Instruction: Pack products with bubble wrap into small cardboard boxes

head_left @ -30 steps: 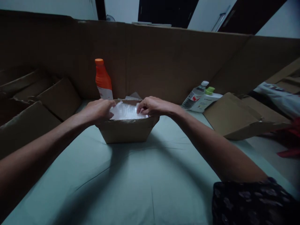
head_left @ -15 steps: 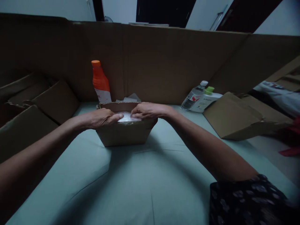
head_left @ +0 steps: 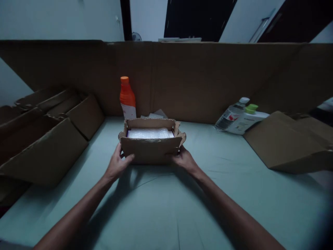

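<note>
A small open cardboard box [head_left: 152,148] sits in the middle of a pale green table [head_left: 166,208]. White bubble wrap [head_left: 150,133] fills its inside. My left hand [head_left: 117,164] grips the box's lower left corner, thumb on the front wall. My right hand [head_left: 183,159] holds the lower right corner the same way. Both hands are closed on the box.
An orange bottle [head_left: 127,98] stands just behind the box, with white paper beside it. A clear bottle [head_left: 231,114] and a white bottle with a green cap [head_left: 246,118] lie at the right. Flattened cardboard boxes [head_left: 44,139] lie left and right [head_left: 288,142]. A tall cardboard wall [head_left: 197,76] backs the table.
Both hands left the bubble wrap on top of the box and came down to its front corners. The wrap now lies flat inside. The view has pulled back.
</note>
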`<state>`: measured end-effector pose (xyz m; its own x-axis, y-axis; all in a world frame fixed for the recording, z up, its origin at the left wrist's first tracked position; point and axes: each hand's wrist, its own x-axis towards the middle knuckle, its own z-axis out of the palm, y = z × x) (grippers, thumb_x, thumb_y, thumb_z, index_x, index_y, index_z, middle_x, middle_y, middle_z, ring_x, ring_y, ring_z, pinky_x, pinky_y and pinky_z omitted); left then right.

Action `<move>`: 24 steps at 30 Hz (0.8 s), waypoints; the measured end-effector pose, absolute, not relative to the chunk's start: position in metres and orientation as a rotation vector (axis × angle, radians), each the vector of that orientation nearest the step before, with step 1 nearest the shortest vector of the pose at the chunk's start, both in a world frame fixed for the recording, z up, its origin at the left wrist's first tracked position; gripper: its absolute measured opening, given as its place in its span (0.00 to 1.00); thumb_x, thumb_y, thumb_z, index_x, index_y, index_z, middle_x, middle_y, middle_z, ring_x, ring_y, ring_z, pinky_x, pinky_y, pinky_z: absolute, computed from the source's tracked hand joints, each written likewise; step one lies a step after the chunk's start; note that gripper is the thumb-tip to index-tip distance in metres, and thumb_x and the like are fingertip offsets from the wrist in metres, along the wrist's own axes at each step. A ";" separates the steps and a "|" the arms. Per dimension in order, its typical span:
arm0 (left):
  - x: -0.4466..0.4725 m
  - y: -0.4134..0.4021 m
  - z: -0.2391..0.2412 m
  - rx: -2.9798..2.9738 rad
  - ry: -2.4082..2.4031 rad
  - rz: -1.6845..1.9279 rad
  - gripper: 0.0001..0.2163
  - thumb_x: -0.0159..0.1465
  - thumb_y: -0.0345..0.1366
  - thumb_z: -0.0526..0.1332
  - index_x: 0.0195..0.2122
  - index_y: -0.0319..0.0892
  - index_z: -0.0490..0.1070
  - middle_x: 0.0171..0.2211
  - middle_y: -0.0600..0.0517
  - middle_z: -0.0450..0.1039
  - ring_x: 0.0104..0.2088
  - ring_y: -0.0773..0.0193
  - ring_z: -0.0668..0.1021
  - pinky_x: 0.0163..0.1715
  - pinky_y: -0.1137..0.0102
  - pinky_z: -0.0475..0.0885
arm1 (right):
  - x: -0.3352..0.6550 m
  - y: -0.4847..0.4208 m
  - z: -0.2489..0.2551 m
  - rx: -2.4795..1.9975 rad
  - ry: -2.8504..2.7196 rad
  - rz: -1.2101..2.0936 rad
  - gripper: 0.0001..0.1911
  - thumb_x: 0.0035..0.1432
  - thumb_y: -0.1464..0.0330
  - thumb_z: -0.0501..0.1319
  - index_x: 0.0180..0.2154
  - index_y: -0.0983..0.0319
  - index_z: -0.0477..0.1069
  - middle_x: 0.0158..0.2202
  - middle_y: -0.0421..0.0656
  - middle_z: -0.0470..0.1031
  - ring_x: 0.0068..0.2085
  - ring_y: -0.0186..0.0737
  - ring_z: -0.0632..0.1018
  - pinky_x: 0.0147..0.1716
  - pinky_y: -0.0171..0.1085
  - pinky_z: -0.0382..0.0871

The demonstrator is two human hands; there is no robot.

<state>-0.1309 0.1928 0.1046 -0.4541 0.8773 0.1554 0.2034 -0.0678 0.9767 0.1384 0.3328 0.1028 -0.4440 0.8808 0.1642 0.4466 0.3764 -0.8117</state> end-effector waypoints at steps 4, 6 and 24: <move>-0.093 0.209 0.109 1.149 1.590 1.644 0.29 0.59 0.44 0.63 0.61 0.41 0.65 0.56 0.43 0.74 0.54 0.54 0.77 0.54 0.59 0.73 | 0.149 0.337 0.104 -1.143 -1.901 0.958 0.25 0.49 0.56 0.67 0.46 0.62 0.70 0.41 0.49 0.81 0.39 0.49 0.80 0.38 0.44 0.76; -0.075 0.198 0.114 1.168 1.540 1.648 0.30 0.58 0.41 0.65 0.63 0.43 0.65 0.60 0.44 0.71 0.58 0.53 0.75 0.57 0.59 0.72 | 0.174 0.334 0.111 -1.132 -1.848 0.916 0.23 0.50 0.55 0.68 0.43 0.61 0.70 0.40 0.48 0.80 0.38 0.48 0.80 0.38 0.43 0.75; -0.181 0.133 0.066 0.977 2.060 1.804 0.43 0.61 0.45 0.65 0.72 0.46 0.43 0.72 0.40 0.51 0.70 0.50 0.59 0.70 0.52 0.52 | -0.113 0.344 0.094 -0.868 -2.399 0.911 0.20 0.65 0.65 0.51 0.55 0.69 0.65 0.50 0.60 0.74 0.52 0.56 0.75 0.54 0.52 0.68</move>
<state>-0.1809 0.1327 0.0658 -0.7500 0.6138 0.2465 0.3253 0.0179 0.9454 -0.1130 0.3439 0.0939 -0.7122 0.6822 0.1655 0.4006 0.5885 -0.7023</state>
